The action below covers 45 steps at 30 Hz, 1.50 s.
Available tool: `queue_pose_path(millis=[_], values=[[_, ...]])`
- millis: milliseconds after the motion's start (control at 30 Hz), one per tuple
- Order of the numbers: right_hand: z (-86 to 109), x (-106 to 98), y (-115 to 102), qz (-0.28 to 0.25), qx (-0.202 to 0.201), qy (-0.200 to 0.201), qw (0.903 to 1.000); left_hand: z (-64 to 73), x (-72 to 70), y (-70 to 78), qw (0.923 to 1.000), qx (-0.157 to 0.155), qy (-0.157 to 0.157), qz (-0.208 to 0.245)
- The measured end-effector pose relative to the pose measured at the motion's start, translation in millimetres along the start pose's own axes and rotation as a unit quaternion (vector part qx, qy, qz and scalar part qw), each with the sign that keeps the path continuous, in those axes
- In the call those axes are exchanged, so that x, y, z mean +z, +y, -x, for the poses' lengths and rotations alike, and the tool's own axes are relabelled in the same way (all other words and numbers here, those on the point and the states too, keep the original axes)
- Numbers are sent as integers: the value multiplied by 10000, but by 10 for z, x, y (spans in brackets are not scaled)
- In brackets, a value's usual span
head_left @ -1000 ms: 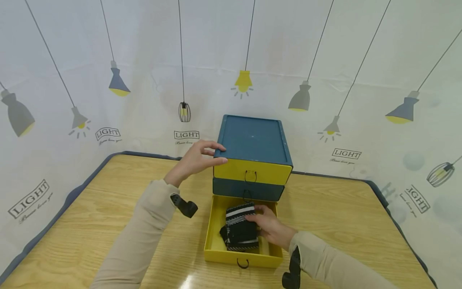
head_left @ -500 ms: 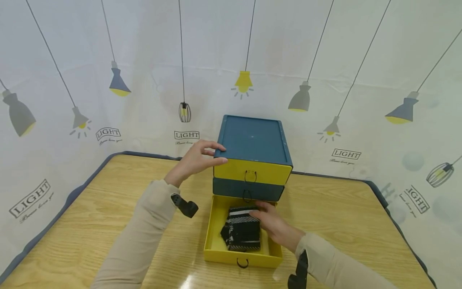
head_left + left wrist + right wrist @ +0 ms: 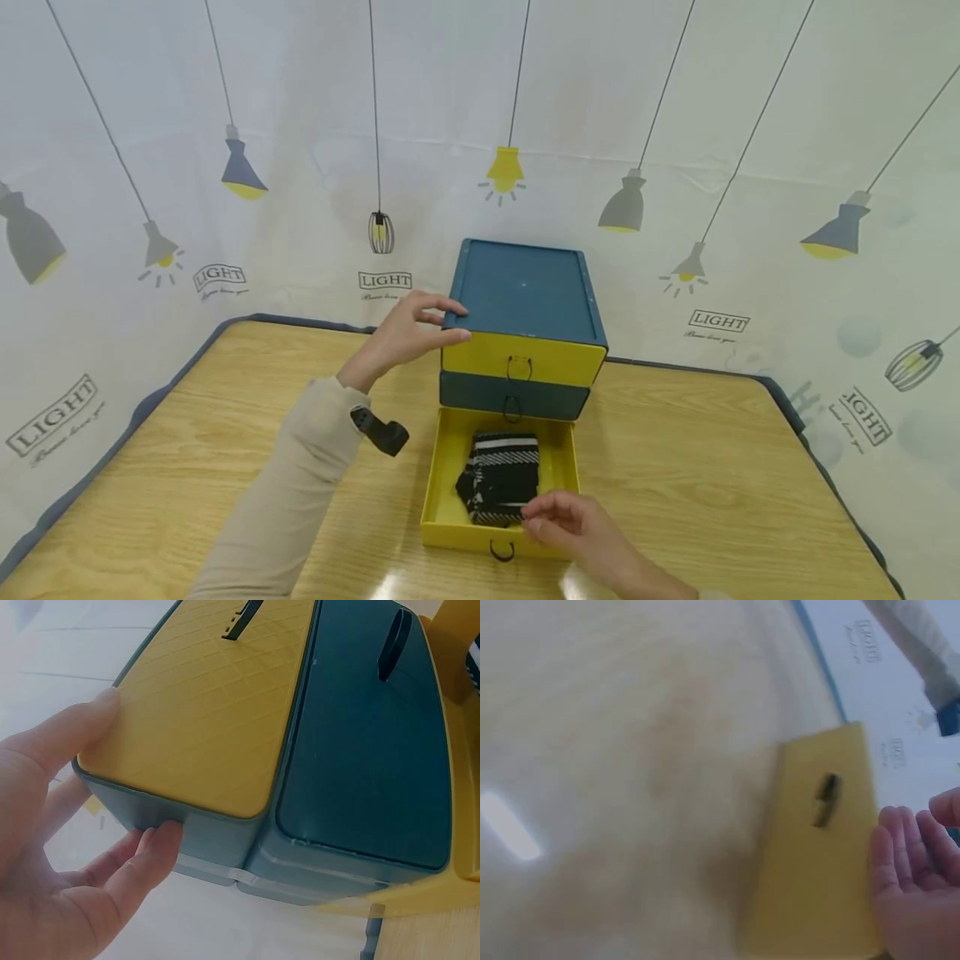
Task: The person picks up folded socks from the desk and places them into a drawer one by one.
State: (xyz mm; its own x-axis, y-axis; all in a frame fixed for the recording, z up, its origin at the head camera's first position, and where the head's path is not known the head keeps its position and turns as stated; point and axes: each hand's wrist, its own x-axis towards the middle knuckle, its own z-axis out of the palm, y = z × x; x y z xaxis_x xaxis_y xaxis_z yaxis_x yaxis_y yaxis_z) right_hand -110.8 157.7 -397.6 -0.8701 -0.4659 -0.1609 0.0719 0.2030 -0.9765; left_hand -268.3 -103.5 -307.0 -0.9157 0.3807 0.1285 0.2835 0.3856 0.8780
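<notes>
A drawer unit [image 3: 525, 292] with a blue top stands on the table, its yellow upper drawer and blue middle drawer closed. My left hand [image 3: 401, 337] holds its front left corner; in the left wrist view the thumb lies at the yellow front's edge and fingertips [image 3: 161, 847] touch the blue casing. The yellow bottom drawer [image 3: 442, 467] is pulled out towards me. Inside it lies a folded black-and-white striped cloth [image 3: 506, 479], bunched at its left. Over the drawer's front right corner is my right hand [image 3: 581, 533], fingers loosely bent, holding nothing.
A wooden table [image 3: 712, 467] surrounds the drawer unit. White fabric printed with lamps [image 3: 300, 192] rises behind it. A black loop handle [image 3: 502, 550] sticks out from the bottom drawer's front. A black wrist device [image 3: 381, 431] sits on the left sleeve.
My right hand has let go of the striped cloth and moved back towards me, to the drawer's front right corner. The cloth stays in the drawer. My left hand keeps its place.
</notes>
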Motion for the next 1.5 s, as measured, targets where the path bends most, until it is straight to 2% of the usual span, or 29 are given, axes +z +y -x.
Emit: queue_pose_path(millis=[133,200,367,467,667,833,1200,1300,1500], values=[[110,124,169,124,240,150,9995,7,3,4,10000,17,8,18],[132,179,240,7,311,224,9993,7,8,3,10000,31,-4,27],[107,321,468,-371,852,338,9951,8,10,-3,10000,82,12,18],[63,414,597,-467,1192,555,9902,6,11,-7,10000,83,37,33],[-14,535,700,-613,1233,1040,9850,4,26,-2,9999,41,-5,103],[-33,562,742,-523,1336,1320,9808,4,27,2,9999,83,25,59],[-72,623,727,-1322,1735,1742,9603,6,17,-21,9999,123,48,24],[-89,612,688,-1575,1659,1734,9579,7,14,-24,9999,125,53,2],[-231,511,615,-1937,1153,1585,9613,7,15,-22,9999,103,68,18]])
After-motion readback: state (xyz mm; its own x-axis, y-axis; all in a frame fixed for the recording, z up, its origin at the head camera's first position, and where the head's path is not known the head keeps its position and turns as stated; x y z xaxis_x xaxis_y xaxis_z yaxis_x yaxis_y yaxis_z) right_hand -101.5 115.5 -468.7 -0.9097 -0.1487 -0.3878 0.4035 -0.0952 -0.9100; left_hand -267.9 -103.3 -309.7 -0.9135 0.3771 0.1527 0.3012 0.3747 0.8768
